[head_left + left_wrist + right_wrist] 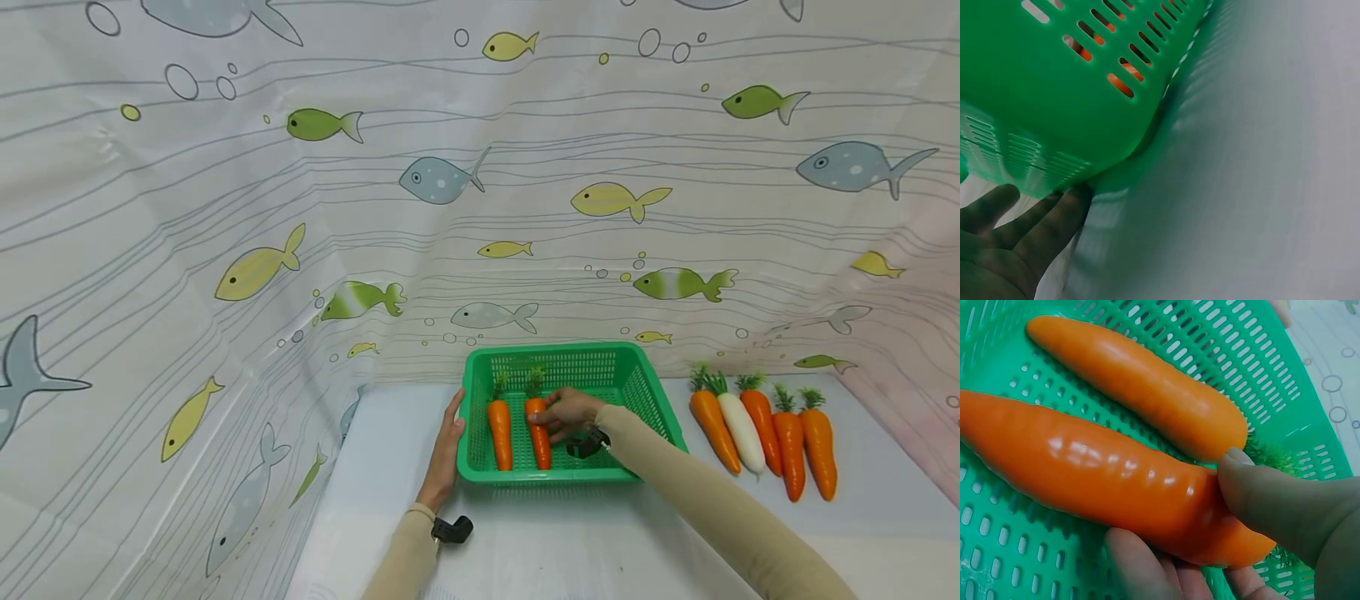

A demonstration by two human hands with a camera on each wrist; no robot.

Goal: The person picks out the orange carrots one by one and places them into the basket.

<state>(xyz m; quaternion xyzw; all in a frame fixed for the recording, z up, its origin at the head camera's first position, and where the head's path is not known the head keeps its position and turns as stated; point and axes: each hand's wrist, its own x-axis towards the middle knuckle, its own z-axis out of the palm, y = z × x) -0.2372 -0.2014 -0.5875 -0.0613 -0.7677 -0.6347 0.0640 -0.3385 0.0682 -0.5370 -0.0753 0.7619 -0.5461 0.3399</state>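
Note:
A green plastic basket [558, 477] stands on the white table, with two carrots inside its left half. My right hand [572, 412] reaches into it and grips the right-hand carrot [1091, 462], thumb on one side and fingers on the other. Beside that one lies the other carrot [500, 435], its green top toward the back wall of the basket. My left hand [444, 454] is at the basket's left side, fingers extended along the outer wall. In the left wrist view the left hand's fingertips [1072, 197] touch the basket's lower edge.
On the table right of the basket lie several orange carrots [819, 450] and a white radish [744, 433] in a row, leafy tops toward the back. A white sheet printed with fish [438, 179] hangs behind and along the sides.

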